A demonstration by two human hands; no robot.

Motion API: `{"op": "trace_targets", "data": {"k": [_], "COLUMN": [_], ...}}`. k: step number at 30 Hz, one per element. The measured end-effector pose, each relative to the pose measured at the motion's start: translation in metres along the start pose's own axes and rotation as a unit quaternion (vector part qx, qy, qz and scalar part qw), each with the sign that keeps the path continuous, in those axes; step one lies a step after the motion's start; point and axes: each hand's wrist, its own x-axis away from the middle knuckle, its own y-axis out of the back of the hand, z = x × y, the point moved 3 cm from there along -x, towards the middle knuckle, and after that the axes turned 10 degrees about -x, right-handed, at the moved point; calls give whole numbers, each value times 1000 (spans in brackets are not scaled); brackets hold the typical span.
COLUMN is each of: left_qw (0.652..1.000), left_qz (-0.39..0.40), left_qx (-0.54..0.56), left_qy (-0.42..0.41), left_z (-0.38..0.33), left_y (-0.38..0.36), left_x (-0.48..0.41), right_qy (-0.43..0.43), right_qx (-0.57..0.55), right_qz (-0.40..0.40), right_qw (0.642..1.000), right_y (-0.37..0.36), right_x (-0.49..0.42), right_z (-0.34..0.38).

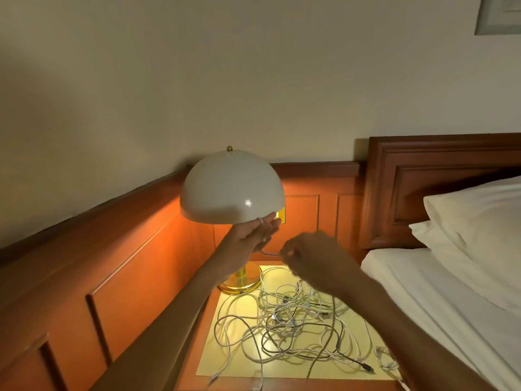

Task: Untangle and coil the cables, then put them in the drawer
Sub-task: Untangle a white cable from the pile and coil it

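A tangled heap of white and dark cables (293, 323) lies on the yellowish top of the nightstand (363, 373). My left hand (252, 237) is raised just under the lamp shade, fingers nearly straight, with a white cable (265, 235) looped around them. My right hand (310, 259) is beside it to the right and pinches a strand of the same cable, which runs across to the left hand. No drawer is in view.
A lamp with a white dome shade (232, 190) and a brass base (242, 280) stands at the nightstand's back left. Orange wood panelling (135, 266) lines the wall. A bed (451, 300) with white sheets and pillows borders the right side.
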Motion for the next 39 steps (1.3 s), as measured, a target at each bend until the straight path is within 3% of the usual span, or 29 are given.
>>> {"op": "trace_targets", "data": {"k": [2, 4, 7, 9, 11, 13, 16, 19, 21, 23, 25, 27, 30, 34, 36, 39], "left_qw": [994, 977, 946, 937, 952, 965, 949, 941, 966, 991, 997, 987, 983, 962, 963, 963], "left_qz": [95, 201, 313, 338, 274, 148, 39, -29, -68, -90, -60, 25, 145, 256, 237, 103], "left_qx": [-54, -42, -2, 28, 117, 209, 312, 336, 249, 96, -51, -157, -111, 21, 90, 242], "left_qy": [20, 55, 89, 83, 75, 61, 37, 22, 7, -8, -25, -30, 32, 94, 95, 65], "left_z": [0, -5, -19, -30, -39, -38, -25, -7, 4, 9, 13, 12, 3, -15, -23, -30], "left_y": [-1, -2, -5, -8, -9, -7, -8, -8, -5, -4, -5, -7, -8, -7, -5, -2], "left_x": [7, 16, 31, 38, 41, 37, 22, 9, 6, 6, 9, 15, 24, 38, 43, 39], "right_qy": [29, 64, 92, 99, 71, 0, -91, -142, -134, -99, -45, -3, 36, 85, 87, 3], "right_qx": [46, 18, -111, -249, -417, -555, -638, -603, -523, -378, -179, -19, -1, -156, -325, -546], "right_qz": [7, 53, 143, 173, 139, 73, 2, -15, 6, 36, 65, 62, 66, 180, 176, 71], "right_qw": [998, 996, 979, 948, 895, 829, 764, 785, 841, 920, 981, 998, 997, 968, 925, 835], "right_y": [28, 53, 68, 61, 43, 11, -49, -77, -74, -56, -30, 1, 40, 51, 40, 4], "right_x": [-9, -22, -43, -52, -55, -48, -22, 6, 15, 15, 7, -4, -28, -53, -55, -48], "right_z": [6, 14, 14, 4, -13, -27, -32, -20, -14, -8, -2, 4, 5, -1, -11, -28]}}
